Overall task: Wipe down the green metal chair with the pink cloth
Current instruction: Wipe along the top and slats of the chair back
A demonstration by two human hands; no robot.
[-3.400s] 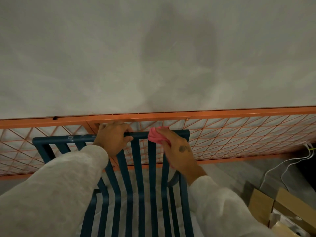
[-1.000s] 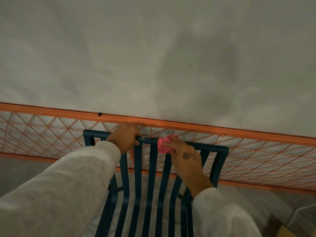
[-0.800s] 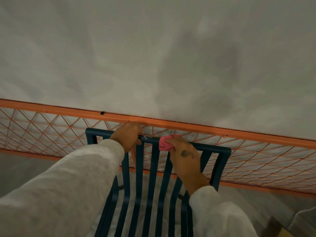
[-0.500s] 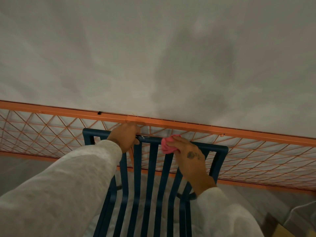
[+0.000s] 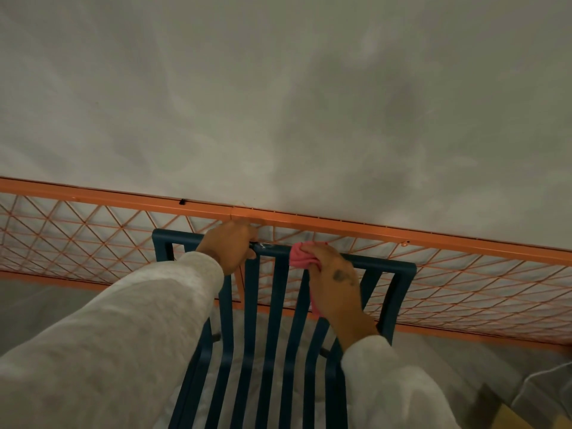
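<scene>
Orange mesh fence (image 5: 464, 283) behind chair (image 5: 272, 335), hands gripping

No readable text or labels, dark mark on the right hand (image 5: 335, 281) perhaps a tattoo, too blurred to read

A mottled grey concrete-looking wall (image 5: 278, 88) fills the upper half of the frame, an orange metal mesh panel (image 5: 464, 283) with a diamond lattice runs across the middle, and at the lower right lie a white cable (image 5: 526, 394) and what may be cardboard (image 5: 513, 418).
</scene>
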